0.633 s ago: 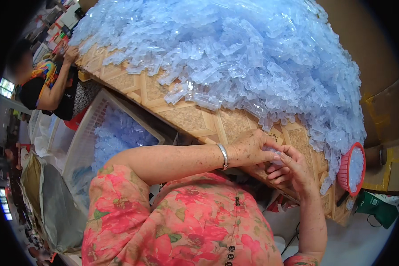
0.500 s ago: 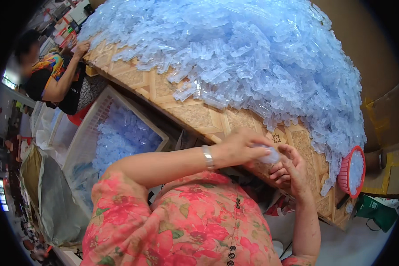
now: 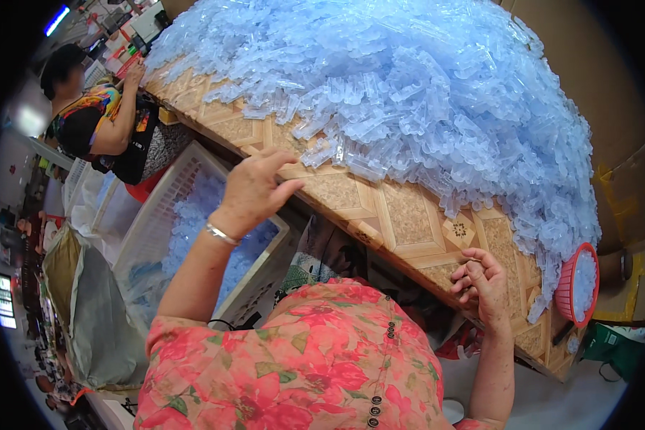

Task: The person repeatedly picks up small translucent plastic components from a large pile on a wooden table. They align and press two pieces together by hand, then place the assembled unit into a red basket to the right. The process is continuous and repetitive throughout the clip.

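Note:
My left hand, a silver band at its wrist, is over the near left table edge beside the white plastic crate. Its thumb and fingers are apart and hold nothing visible. Clear bluish plastic pieces lie in the crate below. My right hand is above the near right part of the patterned tabletop. Its fingers are loosely curled and separated, with nothing visible between them. A large heap of small clear bluish plastic pieces covers the far side of the table.
A pink plastic basket with similar pieces stands at the table's right end, near a green bag. A grey sack is left of the crate. Another person sits at the far left table edge. Cardboard borders the right side.
My left hand has moved left from beside my right hand to above the crate's edge. The translucent piece it held is no longer visible in it. My right hand has shifted slightly.

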The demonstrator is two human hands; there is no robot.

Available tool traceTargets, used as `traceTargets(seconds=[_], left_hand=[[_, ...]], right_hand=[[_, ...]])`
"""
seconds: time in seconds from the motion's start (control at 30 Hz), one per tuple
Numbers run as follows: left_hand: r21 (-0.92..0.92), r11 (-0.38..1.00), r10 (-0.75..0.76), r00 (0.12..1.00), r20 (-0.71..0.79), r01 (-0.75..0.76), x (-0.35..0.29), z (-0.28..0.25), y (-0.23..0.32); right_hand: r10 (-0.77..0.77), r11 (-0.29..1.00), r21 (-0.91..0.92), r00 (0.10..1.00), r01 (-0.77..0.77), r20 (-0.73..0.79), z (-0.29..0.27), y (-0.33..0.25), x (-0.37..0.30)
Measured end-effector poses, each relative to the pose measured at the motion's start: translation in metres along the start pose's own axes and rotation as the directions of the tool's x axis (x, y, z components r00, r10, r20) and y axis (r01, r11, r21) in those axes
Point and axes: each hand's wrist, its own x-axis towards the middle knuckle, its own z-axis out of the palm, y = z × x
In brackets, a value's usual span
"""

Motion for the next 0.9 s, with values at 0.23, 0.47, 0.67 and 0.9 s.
traceTargets(seconds=[0.23, 0.47, 0.67, 0.9], left_hand=[[0.123, 0.992, 0.036, 0.990, -0.137, -0.019, 0.022, 0.050, -0.007], [-0.066, 0.997, 0.035, 0.975, -0.221, -0.051, 0.019, 0.053, -0.011], [-0.350, 0.924, 0.105, 0.982, -0.159, -0.155, 0.012, 0.041, 0.059], [-0.501, 0.774, 0.439, 0.898, -0.017, -0.387, 0.032, 0.100, 0.144]], right_hand=[[-0.037, 0.999, 0.026, 0.998, 0.038, -0.051, 0.006, 0.003, -0.003], [-0.059, 0.997, 0.054, 0.996, 0.063, -0.067, 0.006, 0.001, -0.007], [-0.052, 0.997, 0.051, 0.997, 0.055, -0.050, 0.005, 0.002, -0.006], [-0.113, 0.988, 0.089, 0.983, 0.127, -0.147, 0.003, 0.006, -0.009]])
